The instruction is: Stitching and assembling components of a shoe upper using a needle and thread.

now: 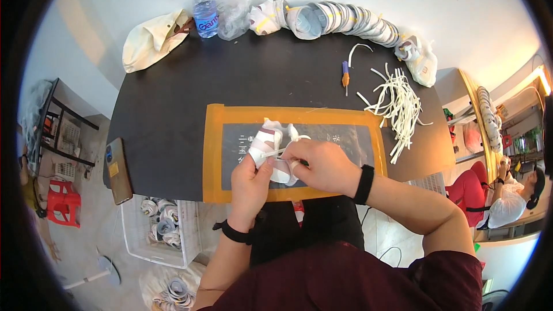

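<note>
Hands met at the centre of the frame over an orange-edged mat [214, 155] on the dark desk [167, 109]. The left hand [249, 181] had its grip clenched around a small white shoe [271, 144], holding it above the mat. The right hand [324, 164] had its grip pinched on a thin white lace [275, 152] that ran across the shoe. At right of the frame lay a loose heap of white laces [397, 106], with an orange-handled tool [345, 76] beside it. Along the upper edge stood a water bottle [204, 10] and a curved row of shoes [351, 20]. A phone [118, 170] lay at the desk's left edge.
</note>
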Demonstrator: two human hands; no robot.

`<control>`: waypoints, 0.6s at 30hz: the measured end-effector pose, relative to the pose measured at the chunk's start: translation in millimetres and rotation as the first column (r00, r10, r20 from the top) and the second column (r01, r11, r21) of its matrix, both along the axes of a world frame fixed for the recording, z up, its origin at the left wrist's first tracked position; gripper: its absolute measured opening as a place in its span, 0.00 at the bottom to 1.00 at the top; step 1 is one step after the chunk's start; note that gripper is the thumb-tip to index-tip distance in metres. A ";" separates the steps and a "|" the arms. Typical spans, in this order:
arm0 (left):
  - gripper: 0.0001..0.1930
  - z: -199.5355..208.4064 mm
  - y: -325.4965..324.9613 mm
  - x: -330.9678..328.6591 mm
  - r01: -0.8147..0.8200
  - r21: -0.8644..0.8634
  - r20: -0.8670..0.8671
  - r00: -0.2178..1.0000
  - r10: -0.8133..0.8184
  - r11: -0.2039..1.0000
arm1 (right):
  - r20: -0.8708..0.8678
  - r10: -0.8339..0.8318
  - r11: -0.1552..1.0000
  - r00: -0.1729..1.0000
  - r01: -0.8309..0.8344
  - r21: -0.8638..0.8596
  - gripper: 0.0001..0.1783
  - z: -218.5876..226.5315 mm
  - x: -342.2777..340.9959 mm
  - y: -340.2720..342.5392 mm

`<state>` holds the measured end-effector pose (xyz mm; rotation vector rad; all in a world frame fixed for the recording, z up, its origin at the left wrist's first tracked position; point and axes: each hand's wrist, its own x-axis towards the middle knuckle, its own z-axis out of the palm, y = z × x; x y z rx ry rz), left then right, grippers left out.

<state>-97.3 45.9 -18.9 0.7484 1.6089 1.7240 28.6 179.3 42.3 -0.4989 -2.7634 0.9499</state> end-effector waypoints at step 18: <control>0.16 2.1 -1.7 -4.4 0.060 -0.004 0.054 0.997 -0.060 0.998 | -0.120 -0.009 0.999 0.993 0.004 -0.043 0.09 -13.6 6.8 -3.1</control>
